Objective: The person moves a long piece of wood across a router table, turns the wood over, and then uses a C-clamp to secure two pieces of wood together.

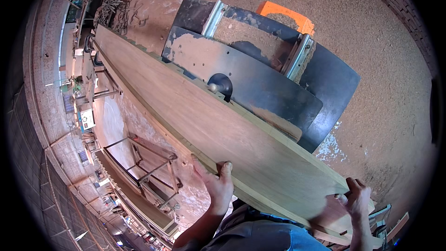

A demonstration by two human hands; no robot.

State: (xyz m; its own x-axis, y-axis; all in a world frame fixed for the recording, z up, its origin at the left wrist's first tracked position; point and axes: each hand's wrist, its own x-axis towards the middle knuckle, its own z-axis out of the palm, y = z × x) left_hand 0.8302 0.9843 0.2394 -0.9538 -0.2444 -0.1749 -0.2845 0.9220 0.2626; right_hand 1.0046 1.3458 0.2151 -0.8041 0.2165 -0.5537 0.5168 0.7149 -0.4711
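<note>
A long, pale wooden board with thicker edge strips crosses the view diagonally, lying along a dark steel machine table with a domed spindle cutter at its far edge. My left hand grips the board's near edge, thumb on top and the other fingers over the side. My right hand is closed on the board near its right end, fingers curled at the edge. The underside of the board and what supports it there are hidden.
An orange part sits behind the machine between two metal rails. Sawdust covers the floor. At left are metal frames, a long workpiece and piled scraps. A brick stack stands at the upper right.
</note>
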